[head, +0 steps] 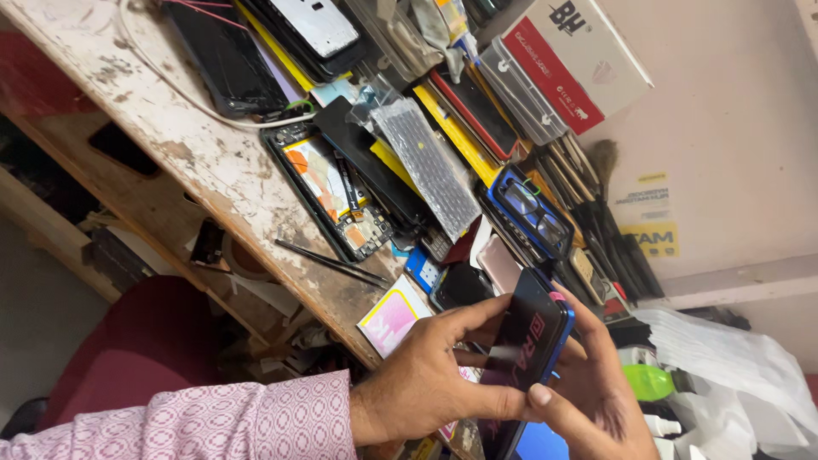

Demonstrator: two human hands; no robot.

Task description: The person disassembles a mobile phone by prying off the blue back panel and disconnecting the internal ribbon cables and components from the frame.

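We hold a dark smartphone point(527, 342) with a blue edge between both hands, low in the middle of the view, just off the near edge of the worktop point(204, 153). Our left hand point(426, 375), coming out of a pink patterned sleeve point(213, 426), grips the phone from the left side: the fingers curl over its upper left edge and the thumb lies along its lower part. Our right hand point(596, 383) cups the phone from the right and behind, with the thumb tip pressed on the lower right of the glass and fingers wrapped round the blue edge. Both hands are closed on the phone, not spread.

The worn wooden worktop runs from far left towards us and is crowded. An opened phone point(328, 196) with its insides showing lies at the middle, with a thin dark tool point(332, 262) just beside it at the near edge. A pink and yellow card point(394, 317) lies near our left fingers. A blue phone case point(532, 211) sits just beyond the held phone. A red and white box point(579, 60) stands at the far right, and a green bottle point(648, 382) shows right of our right hand.
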